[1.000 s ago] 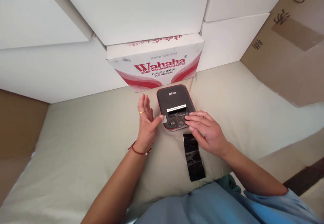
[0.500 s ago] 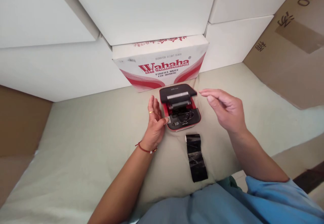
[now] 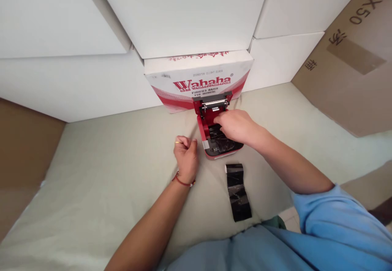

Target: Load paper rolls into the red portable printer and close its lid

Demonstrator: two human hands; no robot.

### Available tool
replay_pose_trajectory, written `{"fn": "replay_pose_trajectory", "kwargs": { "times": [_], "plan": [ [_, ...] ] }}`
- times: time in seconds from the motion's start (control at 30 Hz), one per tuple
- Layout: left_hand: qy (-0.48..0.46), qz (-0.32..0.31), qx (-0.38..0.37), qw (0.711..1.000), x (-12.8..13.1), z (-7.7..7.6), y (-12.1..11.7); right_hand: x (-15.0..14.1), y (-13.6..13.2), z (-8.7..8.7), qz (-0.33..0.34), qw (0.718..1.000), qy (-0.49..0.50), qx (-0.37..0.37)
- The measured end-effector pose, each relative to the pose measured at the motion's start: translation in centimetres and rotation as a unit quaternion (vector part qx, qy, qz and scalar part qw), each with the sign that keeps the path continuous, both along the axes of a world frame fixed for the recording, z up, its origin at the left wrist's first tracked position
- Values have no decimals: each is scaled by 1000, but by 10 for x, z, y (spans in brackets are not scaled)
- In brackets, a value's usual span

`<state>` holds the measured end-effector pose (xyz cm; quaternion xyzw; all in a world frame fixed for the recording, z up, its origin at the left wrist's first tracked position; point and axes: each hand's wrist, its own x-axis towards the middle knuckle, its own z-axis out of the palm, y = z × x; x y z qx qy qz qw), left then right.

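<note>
A small red and black label printer (image 3: 226, 145) stands on the cloth with its lid (image 3: 213, 101) raised. Inside it lies shiny black film (image 3: 225, 143), part of it over the front edge. My right hand (image 3: 236, 125) reaches into the printer from the right, fingers bent together and pointing down; what they hold, if anything, is hidden. Left of the printer, apart from it, my left hand (image 3: 187, 154) rests with curled fingers and nothing visible in it. A strip of black film on a white core (image 3: 239, 192) lies unrolled in front of the printer.
Behind the printer stands a white and red Wahaha water carton (image 3: 202, 75), backed by stacked white boxes (image 3: 183, 14). A brown cardboard box (image 3: 346, 67) is on the right, another brown panel (image 3: 24, 156) on the left. A pale green cloth (image 3: 107, 173) covers the surface.
The printer's lid has swung up from half raised to upright. My right hand has moved left into the printer. My left hand has let go of the printer's side and curled up.
</note>
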<state>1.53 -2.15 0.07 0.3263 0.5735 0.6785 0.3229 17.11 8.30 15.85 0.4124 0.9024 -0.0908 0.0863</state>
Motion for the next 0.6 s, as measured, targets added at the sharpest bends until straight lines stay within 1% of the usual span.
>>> {"fn": "replay_pose_trajectory", "kwargs": {
  "times": [0.03,0.1,0.17,0.23,0.37,0.43,0.47,0.53,0.6],
  "plan": [
    [7,-4,-6,1000,2,2,-1,-7,0,0,7,1000,-30,5],
    [11,-17,-13,1000,5,5,-4,-17,-1,1,17,998,-60,-1],
    [15,-22,-21,999,7,9,-5,-23,1,1,21,997,-68,-10],
    [19,-14,-28,999,7,11,-5,-27,4,1,22,997,-73,-16],
    [19,-18,-53,998,5,9,-6,-27,4,3,15,997,-77,-15],
    [7,-27,-61,998,4,7,-5,-15,-1,9,-4,999,-50,-4],
    [2,-25,-60,998,3,6,-5,-6,-4,14,-12,1000,-18,3],
    [-5,-13,-56,998,3,5,-4,23,-11,26,-12,996,87,8],
    [-6,-3,-51,999,3,5,-3,63,-17,36,5,979,202,-13]
  ]
}}
